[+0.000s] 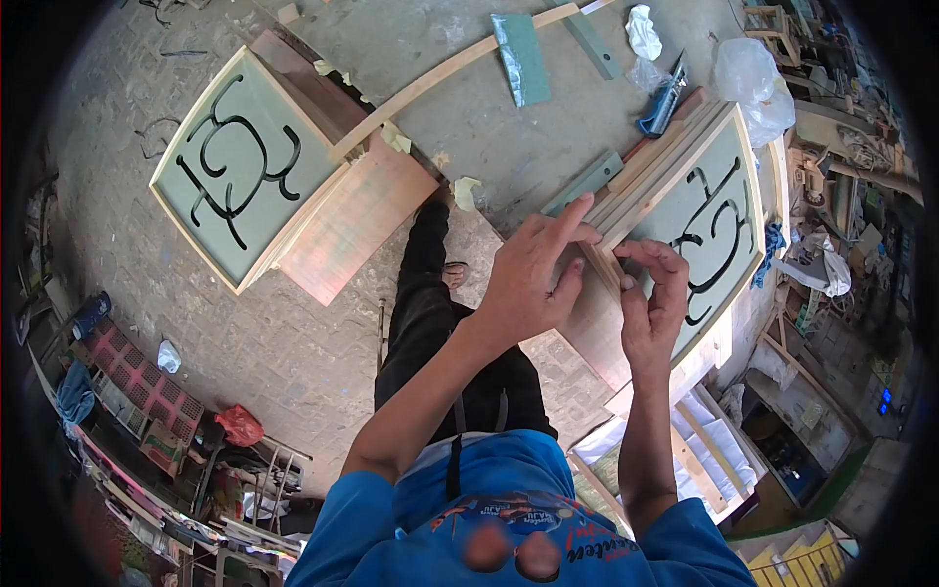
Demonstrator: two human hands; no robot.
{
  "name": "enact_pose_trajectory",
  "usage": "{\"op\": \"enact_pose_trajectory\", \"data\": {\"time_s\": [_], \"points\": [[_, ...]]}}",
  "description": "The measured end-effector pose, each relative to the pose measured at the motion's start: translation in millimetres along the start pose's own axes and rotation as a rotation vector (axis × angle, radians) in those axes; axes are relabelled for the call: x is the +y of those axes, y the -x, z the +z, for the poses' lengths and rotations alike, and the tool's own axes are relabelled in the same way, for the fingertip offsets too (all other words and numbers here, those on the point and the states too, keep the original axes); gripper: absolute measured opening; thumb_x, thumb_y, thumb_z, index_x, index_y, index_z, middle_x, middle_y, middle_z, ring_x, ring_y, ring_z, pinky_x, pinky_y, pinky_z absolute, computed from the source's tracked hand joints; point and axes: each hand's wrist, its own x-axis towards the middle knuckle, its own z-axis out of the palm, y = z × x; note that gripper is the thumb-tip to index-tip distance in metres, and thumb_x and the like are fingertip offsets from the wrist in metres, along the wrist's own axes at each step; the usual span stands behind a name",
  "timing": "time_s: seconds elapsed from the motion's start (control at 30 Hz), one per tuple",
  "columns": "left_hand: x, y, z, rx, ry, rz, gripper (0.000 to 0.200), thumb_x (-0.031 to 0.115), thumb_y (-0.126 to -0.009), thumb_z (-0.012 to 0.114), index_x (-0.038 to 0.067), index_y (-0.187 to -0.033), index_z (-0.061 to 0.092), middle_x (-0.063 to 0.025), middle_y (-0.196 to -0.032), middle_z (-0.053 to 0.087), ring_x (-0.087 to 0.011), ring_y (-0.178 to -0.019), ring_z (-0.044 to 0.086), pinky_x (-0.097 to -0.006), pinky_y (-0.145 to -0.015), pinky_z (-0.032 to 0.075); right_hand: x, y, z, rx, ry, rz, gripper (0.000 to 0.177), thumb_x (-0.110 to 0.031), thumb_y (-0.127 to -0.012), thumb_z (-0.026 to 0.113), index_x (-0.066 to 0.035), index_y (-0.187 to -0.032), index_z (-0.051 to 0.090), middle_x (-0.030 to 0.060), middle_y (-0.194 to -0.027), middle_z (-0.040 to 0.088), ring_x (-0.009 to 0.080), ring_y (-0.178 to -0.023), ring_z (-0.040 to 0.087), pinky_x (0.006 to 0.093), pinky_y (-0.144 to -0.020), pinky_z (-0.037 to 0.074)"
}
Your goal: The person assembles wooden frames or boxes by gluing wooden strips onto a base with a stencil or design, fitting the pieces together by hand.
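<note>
A framed panel [719, 191] with a pale green face and black curved strips stands tilted at the right, with thin wooden slats stacked along its upper left edge. My left hand [536, 269] is beside the panel's near corner, its index finger stretched out and thumb apart; another fingertip reaches the wood there. My right hand [655, 303] is at the same corner, fingers curled toward the thumb along the frame edge. Whatever lies between those fingertips is too small to make out. A similar framed panel [235, 166] rests at the left.
A long wooden strip [421, 83] runs from the left panel to the back. Farther off lie a green sheet [521, 59], a blue-handled saw [665, 103] and a plastic bag [753, 83]. A pinkish board [357, 220] leans by my foot. Clutter lines both sides.
</note>
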Motion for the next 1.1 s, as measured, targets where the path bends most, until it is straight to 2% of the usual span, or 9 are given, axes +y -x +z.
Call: {"op": "enact_pose_trajectory", "data": {"time_s": [0.1,0.13,0.2,0.3,0.43,0.5,0.83,1.03,1.1], "points": [[-1.3,-0.2,1.9,0.035,-0.013,0.012,0.073,-0.001,-0.075,0.061,0.005,-0.144,0.037,-0.005,-0.109,0.067,-0.031,-0.09,0.057,-0.04,-0.082,0.05,0.8,-0.1,-0.6,-0.007,0.025,-0.012,0.043,0.006,-0.081,0.051,-0.002,-0.123,0.045,0.0172,-0.107,0.065,0.0252,-0.099,0.065,0.0365,-0.089,0.048],[-0.9,-0.4,1.8,0.035,-0.012,0.012,0.073,-0.001,-0.075,0.061,0.005,-0.144,0.037,-0.005,-0.109,0.067,-0.031,-0.09,0.057,-0.04,-0.082,0.05,1.0,-0.3,-1.0,-0.013,0.032,-0.014,0.043,0.005,-0.081,0.051,-0.002,-0.123,0.045,0.0173,-0.107,0.065,0.0253,-0.099,0.066,0.0368,-0.088,0.049],[0.2,-1.0,1.1,0.015,-0.004,-0.01,0.072,-0.004,-0.075,0.059,0.0,-0.143,0.036,-0.0083,-0.108,0.068,-0.0315,-0.097,0.059,-0.0405,-0.091,0.046,-3.7,-1.6,0.2,-0.016,0.049,0.001,0.043,0.005,-0.081,0.052,-0.001,-0.123,0.044,0.0172,-0.107,0.065,0.0259,-0.099,0.066,0.0373,-0.088,0.05],[-1.8,-1.0,2.7,0.054,-0.009,0.013,0.072,-0.001,-0.075,0.06,0.004,-0.143,0.038,-0.0057,-0.108,0.067,-0.0312,-0.091,0.057,-0.0402,-0.083,0.05,-2.7,-2.6,-0.2,-0.026,0.116,-0.036,0.043,0.005,-0.08,0.053,-0.001,-0.121,0.044,0.017,-0.107,0.064,0.0279,-0.099,0.066,0.0385,-0.086,0.052],[-1.5,-1.3,2.7,0.061,-0.009,0.015,0.071,-0.001,-0.075,0.06,0.004,-0.142,0.039,-0.0058,-0.108,0.067,-0.0311,-0.092,0.058,-0.0401,-0.083,0.05,-3.3,-3.9,-1.4,-0.046,0.197,-0.099,0.043,0.005,-0.077,0.055,-0.001,-0.118,0.044,0.0169,-0.107,0.063,0.0321,-0.097,0.066,0.0395,-0.085,0.052],[-0.4,-1.3,1.8,0.036,0.007,-0.011,0.069,-0.004,-0.076,0.059,0.0,-0.142,0.038,-0.0076,-0.107,0.068,-0.0303,-0.095,0.06,-0.0397,-0.09,0.047,-2.1,-4.4,-2.8,-0.054,0.223,-0.115,0.043,0.004,-0.077,0.055,-0.001,-0.118,0.045,0.0169,-0.107,0.062,0.0326,-0.096,0.065,0.0398,-0.085,0.052],[0.3,-2.0,0.0,0.015,-0.002,-0.004,0.069,-0.004,-0.075,0.058,0.0,-0.141,0.039,-0.0074,-0.106,0.068,-0.0313,-0.092,0.059,-0.0397,-0.086,0.048,-5.0,-4.6,0.8,-0.033,0.257,-0.116,0.038,0.004,-0.078,0.057,-0.002,-0.114,0.046,0.0155,-0.106,0.064,0.0329,-0.094,0.063,0.0398,-0.083,0.051],[-3.3,-1.1,3.1,0.03,0.032,0.004,0.068,-0.005,-0.075,0.058,0.0,-0.14,0.039,-0.0107,-0.103,0.068,-0.0316,-0.092,0.062,-0.0398,-0.087,0.048,1.6,-0.1,3.7,0.028,0.191,-0.119,0.039,0.003,-0.079,0.059,-0.001,-0.116,0.047,0.0149,-0.105,0.064,0.0311,-0.095,0.064,0.0387,-0.084,0.051],[-5.2,-1.0,6.9,0.11,0.062,0.029,0.068,-0.002,-0.075,0.061,0.004,-0.141,0.042,-0.0082,-0.101,0.068,-0.029,-0.085,0.062,-0.0387,-0.079,0.05,-0.9,0.6,6.7,0.044,0.156,-0.117,0.04,0.003,-0.079,0.06,-0.001,-0.117,0.048,0.0151,-0.106,0.064,0.0299,-0.095,0.064,0.0381,-0.084,0.051]]}}
